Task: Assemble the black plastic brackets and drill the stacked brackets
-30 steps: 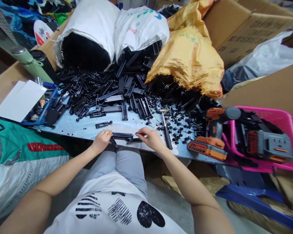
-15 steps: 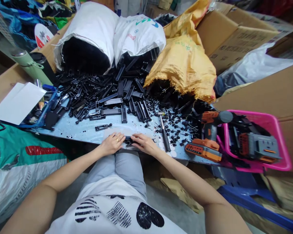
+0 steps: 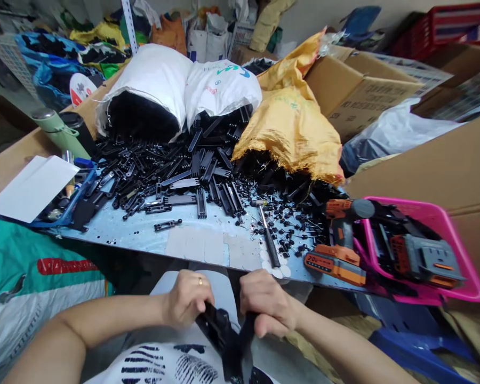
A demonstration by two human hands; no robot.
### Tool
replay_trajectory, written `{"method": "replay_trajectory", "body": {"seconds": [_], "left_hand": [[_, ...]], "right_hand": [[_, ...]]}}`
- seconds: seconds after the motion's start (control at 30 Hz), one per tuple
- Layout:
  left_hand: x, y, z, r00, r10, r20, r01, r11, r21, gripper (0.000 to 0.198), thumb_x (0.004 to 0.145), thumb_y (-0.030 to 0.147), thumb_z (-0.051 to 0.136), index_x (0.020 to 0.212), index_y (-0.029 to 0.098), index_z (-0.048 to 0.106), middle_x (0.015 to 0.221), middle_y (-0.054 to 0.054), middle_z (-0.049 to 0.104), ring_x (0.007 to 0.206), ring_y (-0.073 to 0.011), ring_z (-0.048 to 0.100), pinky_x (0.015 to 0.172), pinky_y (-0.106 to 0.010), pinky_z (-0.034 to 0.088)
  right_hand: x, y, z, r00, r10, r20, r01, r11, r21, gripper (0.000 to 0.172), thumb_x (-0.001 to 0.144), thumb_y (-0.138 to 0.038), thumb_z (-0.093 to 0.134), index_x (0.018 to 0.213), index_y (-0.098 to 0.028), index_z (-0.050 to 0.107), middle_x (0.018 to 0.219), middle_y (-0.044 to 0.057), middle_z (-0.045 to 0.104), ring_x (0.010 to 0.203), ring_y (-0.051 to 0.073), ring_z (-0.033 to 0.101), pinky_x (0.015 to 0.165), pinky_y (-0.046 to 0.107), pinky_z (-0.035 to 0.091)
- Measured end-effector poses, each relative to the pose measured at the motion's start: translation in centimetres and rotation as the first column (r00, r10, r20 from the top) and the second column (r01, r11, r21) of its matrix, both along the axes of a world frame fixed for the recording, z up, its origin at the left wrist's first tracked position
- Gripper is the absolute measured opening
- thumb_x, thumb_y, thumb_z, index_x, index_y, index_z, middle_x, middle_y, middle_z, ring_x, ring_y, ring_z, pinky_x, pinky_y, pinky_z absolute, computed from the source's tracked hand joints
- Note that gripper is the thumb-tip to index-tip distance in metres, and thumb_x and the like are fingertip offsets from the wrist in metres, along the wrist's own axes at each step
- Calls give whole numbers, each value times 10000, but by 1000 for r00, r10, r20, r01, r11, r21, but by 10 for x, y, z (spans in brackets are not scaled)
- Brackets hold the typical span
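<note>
Over my lap I hold a black plastic part that looks V-shaped, its two arms rising from a lower joined end and slightly blurred. My left hand is closed round the upper end of the left arm. Closed on the top of the other arm is my right hand, thumb pressed along it. Beyond my hands, a hammer with a black handle lies on the blue work table. A single slim black part lies left of the grey board at the front edge.
Heaps of black plastic parts spill from two white sacks and a yellow sack. Small pins are scattered near an orange cordless drill. At right stands a pink basket; at left, a blue tray under white paper.
Both hands have moved from the table's front edge down toward my body, carrying the black part, which now shows as a V. The view has tilted upward a little.
</note>
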State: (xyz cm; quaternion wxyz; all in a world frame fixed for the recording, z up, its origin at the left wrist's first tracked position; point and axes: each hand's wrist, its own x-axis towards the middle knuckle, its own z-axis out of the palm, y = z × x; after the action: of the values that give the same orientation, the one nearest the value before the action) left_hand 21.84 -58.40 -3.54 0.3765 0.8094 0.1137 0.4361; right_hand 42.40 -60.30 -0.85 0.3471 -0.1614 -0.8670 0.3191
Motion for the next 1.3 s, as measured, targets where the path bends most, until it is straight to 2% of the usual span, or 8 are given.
{"method": "replay_trajectory", "body": {"seconds": [0.2,0.37,0.47,0.57,0.77,0.93,1.13,1.3], "left_hand": [[18,-23,-31,950,267,164,-275,961,25,612,927,591,90,1054,208,551,840,-70,606,817,-176,595,710,-316,491],[0,28,-83,816,558,-151,-395,730,558,739,890,654,178,1279,113,497,982,-153,619,922,-243,598,778,-361,473],[-5,64,-111,658,639,-398,-248,684,686,710,840,677,340,1196,110,577,873,-143,632,756,-225,602,681,-333,453],[5,104,-122,545,630,-553,-164,727,666,693,838,658,380,1153,80,596,814,-152,624,738,-237,595,666,-332,432],[7,166,-91,520,637,-569,-280,756,591,436,906,409,463,1221,113,523,1180,-181,560,1137,-296,481,889,-397,375],[-68,145,-87,112,753,-648,-725,508,465,329,827,257,488,1102,93,567,1073,-190,573,1047,-338,494,841,-438,393],[-113,132,-104,86,694,-715,-690,559,459,295,858,246,462,1091,112,581,1030,-162,573,1001,-310,498,842,-405,416],[-104,141,-106,91,702,-706,-711,542,448,275,840,239,513,1084,140,593,1063,-157,559,1010,-316,495,828,-408,432]], "right_hand": [[-72,-2,-70,628,-580,-518,468,814,-344,385,924,-544,205,964,-260,462,917,63,533,859,196,546,758,374,469],[-62,99,-99,845,-525,96,534,825,-184,417,930,-508,261,955,-188,527,1027,128,582,1045,236,530,929,403,417],[-51,167,-97,467,-670,577,794,605,60,479,863,-504,459,1165,-134,486,1073,174,584,1046,281,542,894,412,426],[-38,205,-87,302,-581,756,800,585,129,483,764,-371,621,1182,-155,513,1025,137,619,950,263,592,830,361,449],[23,195,-58,696,-648,308,697,507,-507,637,701,-415,610,1264,-144,487,769,22,593,612,131,521,585,257,432],[31,137,-68,858,-494,140,379,425,-822,415,711,-422,453,974,-124,570,762,56,569,600,135,517,540,265,432],[-12,90,-111,496,-696,519,795,604,49,295,768,-240,554,1046,-142,542,930,121,604,846,249,574,725,366,474],[-27,50,-141,671,-581,461,485,814,319,266,902,-293,486,1098,-130,558,1213,188,528,1099,280,506,896,420,461]]}}
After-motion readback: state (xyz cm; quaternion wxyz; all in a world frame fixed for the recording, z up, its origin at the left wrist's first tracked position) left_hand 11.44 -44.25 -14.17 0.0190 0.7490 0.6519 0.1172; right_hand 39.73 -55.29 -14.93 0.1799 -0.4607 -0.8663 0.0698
